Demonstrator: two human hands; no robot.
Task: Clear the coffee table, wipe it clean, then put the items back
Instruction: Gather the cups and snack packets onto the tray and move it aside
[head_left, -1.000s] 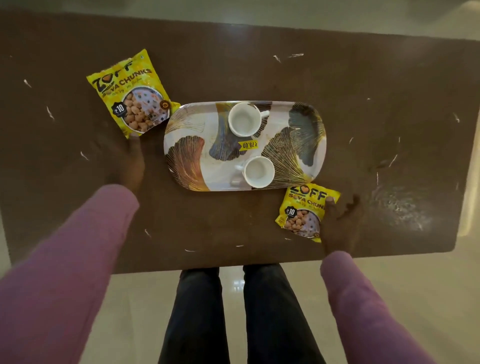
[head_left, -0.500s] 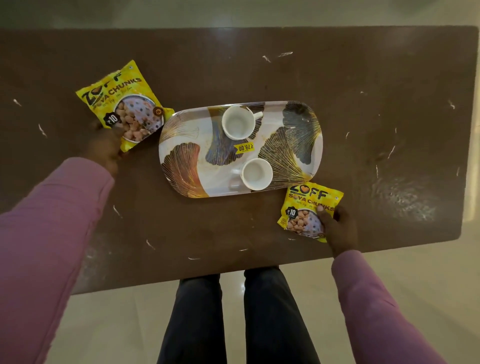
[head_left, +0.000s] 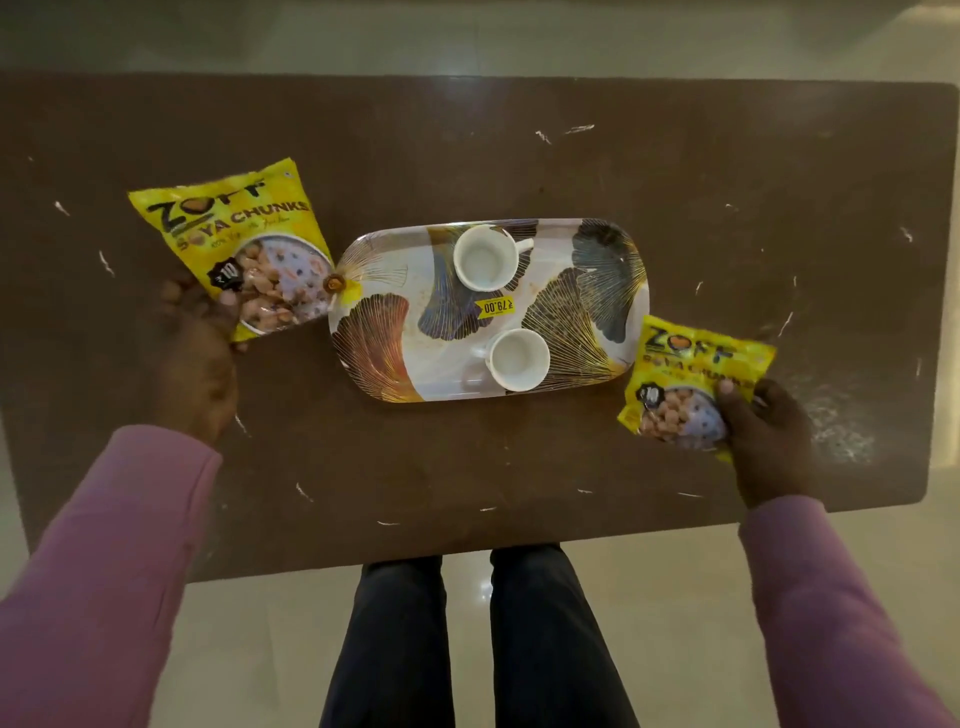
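Observation:
A brown coffee table (head_left: 519, 457) carries a leaf-patterned oval tray (head_left: 374, 343) with two white cups, one at the back (head_left: 485, 257) and one at the front (head_left: 518, 359). To the tray's left lies a large yellow soya chunks packet (head_left: 234, 234); my left hand (head_left: 200, 358) grips its near corner, thumb on top. A smaller yellow soya chunks packet (head_left: 680, 374) sits at the tray's right end, and my right hand (head_left: 766, 441) holds its near right corner.
White crumbs and scraps are scattered over the table, with a whitish smear (head_left: 841, 431) near the right front corner. A yellow price sticker (head_left: 496, 306) sits on the tray. My legs (head_left: 467, 639) stand against the table's front edge, on pale floor tiles.
Both hands reached forward onto the packets and closed on them. The right packet has shifted a little to the right, away from the tray's front edge.

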